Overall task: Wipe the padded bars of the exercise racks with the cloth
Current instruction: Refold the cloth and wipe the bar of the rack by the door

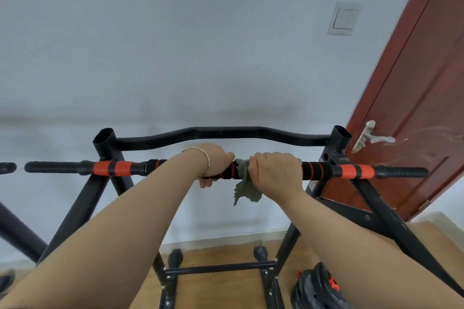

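A black exercise rack stands in front of me, and its padded bar with orange and black bands runs across the middle of the view. My left hand, with a gold bangle on the wrist, grips the bar just left of centre. My right hand grips a grey-green cloth wrapped round the bar at its centre. A loose corner of the cloth hangs below the bar. The padding under both hands is hidden.
A curved black upper bar runs behind the padded one, close to a pale wall. A red-brown door with a metal handle stands at right. Black weight plates lie on the wooden floor at lower right. Another rack's bar end shows at left.
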Tool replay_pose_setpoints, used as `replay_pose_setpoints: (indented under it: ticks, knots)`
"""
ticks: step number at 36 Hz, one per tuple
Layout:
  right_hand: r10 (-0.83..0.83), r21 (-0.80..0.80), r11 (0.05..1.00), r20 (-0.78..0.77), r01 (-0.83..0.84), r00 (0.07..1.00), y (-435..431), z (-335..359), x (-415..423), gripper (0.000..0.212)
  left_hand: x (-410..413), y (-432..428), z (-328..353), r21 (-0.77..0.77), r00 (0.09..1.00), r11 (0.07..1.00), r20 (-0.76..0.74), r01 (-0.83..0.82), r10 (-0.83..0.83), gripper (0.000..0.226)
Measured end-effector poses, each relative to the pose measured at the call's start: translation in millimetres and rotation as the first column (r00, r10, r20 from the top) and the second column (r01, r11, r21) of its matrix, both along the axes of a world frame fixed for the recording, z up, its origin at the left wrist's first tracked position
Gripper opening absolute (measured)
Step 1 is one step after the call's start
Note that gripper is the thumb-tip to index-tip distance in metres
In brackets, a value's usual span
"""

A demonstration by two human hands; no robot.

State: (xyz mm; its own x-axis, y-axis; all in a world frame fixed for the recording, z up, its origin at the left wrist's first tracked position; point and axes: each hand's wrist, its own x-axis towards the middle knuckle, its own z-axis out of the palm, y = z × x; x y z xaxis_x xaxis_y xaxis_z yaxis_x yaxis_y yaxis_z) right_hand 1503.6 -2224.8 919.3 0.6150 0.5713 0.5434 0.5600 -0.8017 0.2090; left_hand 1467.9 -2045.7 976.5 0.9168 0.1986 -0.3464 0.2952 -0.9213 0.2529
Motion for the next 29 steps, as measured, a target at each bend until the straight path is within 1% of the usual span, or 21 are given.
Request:
replay_pose_setpoints:
  ticks: [1,3,4,6,8,9,10,11,12,13,14,16,17,18,20,23,25,26,27,28,29]
  knots:
    - [-0.006,0.008,1.000,-0.009,0.006,1.000,0.7,0.8,0.4,0.038,-2.1,-2.2,0.8,0.055,0.999,0.997,0.005,0.049,-0.050,0.043]
    - [-0.038,-0.087,0.996,-0.008,0.037,0.999,2.5,2.7,0.7,0.032,-9.3,-3.2,-3.3,0.354,0.971,0.910,0.019,0.217,-0.239,0.014]
    - [-0.060,-0.167,0.984,-0.018,0.056,0.998,3.2,4.5,0.4,0.029,-12.7,-2.6,-6.0,0.475,0.947,0.838,0.034,0.267,-0.320,0.019]
    - [-0.072,-0.305,0.951,-0.074,0.046,0.995,3.7,12.1,0.3,0.026,-17.7,-2.5,-13.6,0.538,0.930,0.815,0.139,0.216,-0.339,0.034]
    - [-0.069,-0.260,0.966,-0.218,0.010,0.973,7.5,22.2,8.1,0.032,-21.0,-4.3,-19.4,0.601,0.916,0.777,0.180,0.186,-0.359,0.031]
    - [-0.093,-0.199,0.980,-0.382,0.016,0.919,9.8,30.9,12.1,0.038,-23.9,-6.1,-24.4,0.621,0.906,0.767,0.215,0.160,-0.363,0.027]
    - [-0.131,-0.174,0.984,-0.565,0.037,0.815,12.8,39.8,15.7,0.041,-26.8,-7.6,-29.9,0.630,0.896,0.767,0.260,0.125,-0.360,0.033]
    - [-0.140,-0.159,0.986,-0.697,0.038,0.703,16.2,46.6,18.3,0.042,-29.9,-8.3,-35.5,0.630,0.873,0.771,0.322,0.091,-0.366,0.047]
    - [-0.132,-0.143,0.989,-0.771,0.032,0.623,18.2,50.2,20.3,0.042,-35.4,-8.8,-37.7,0.642,0.851,0.764,0.360,0.071,-0.382,0.059]
    - [-0.125,-0.135,0.990,-0.793,0.027,0.596,18.6,50.7,21.7,0.041,-40.1,-10.2,-39.5,0.660,0.837,0.748,0.374,0.061,-0.399,0.061]
    - [-0.123,-0.139,0.990,-0.773,0.022,0.623,17.8,49.1,20.9,0.042,-42.0,-11.5,-41.0,0.678,0.834,0.733,0.375,0.050,-0.405,0.051]
    - [-0.101,-0.138,0.990,-0.571,0.026,0.815,12.2,37.0,14.5,0.048,-44.9,-14.7,-35.4,0.693,0.862,0.715,0.305,0.092,-0.406,0.011]
    - [-0.079,-0.134,0.991,-0.406,0.026,0.910,8.3,27.2,10.4,0.047,-43.6,-16.2,-29.7,0.669,0.887,0.733,0.256,0.125,-0.385,0.011]
    - [-0.052,-0.154,0.988,-0.253,0.013,0.966,4.7,16.9,4.4,0.041,-42.3,-17.3,-23.0,0.648,0.900,0.748,0.228,0.146,-0.373,0.018]
    - [-0.035,-0.139,0.990,-0.048,0.028,0.998,-0.5,-1.0,-7.6,0.032,-32.7,-14.2,-12.7,0.588,0.919,0.782,0.157,0.207,-0.361,0.020]
    - [-0.004,0.043,0.999,0.010,0.004,1.000,-4.3,-12.0,-13.8,0.034,-18.8,-9.5,2.9,0.384,0.968,0.894,0.010,0.229,-0.252,0.007]
    - [0.023,0.080,0.996,0.042,-0.026,0.999,-4.8,-10.9,-14.0,0.035,-13.6,-7.4,0.4,0.201,0.983,0.963,0.009,0.176,-0.182,0.035]
    - [0.030,0.085,0.996,0.058,-0.035,0.998,-4.2,-10.3,-12.7,0.036,-12.2,-6.9,-2.1,0.191,0.981,0.964,0.028,0.184,-0.193,0.038]
    - [0.035,0.094,0.995,0.062,-0.041,0.997,-3.2,-9.8,-11.5,0.036,-13.3,-7.3,-1.4,0.239,0.976,0.948,0.006,0.212,-0.219,0.030]
    - [0.036,0.108,0.993,0.063,-0.043,0.997,-2.0,-9.8,-10.2,0.037,-15.3,-7.5,-1.4,0.333,0.967,0.911,-0.010,0.244,-0.255,0.016]
    - [0.029,0.120,0.992,0.065,-0.037,0.997,-0.8,-9.7,-9.0,0.037,-17.1,-7.5,-3.8,0.423,0.953,0.864,0.009,0.272,-0.304,0.016]
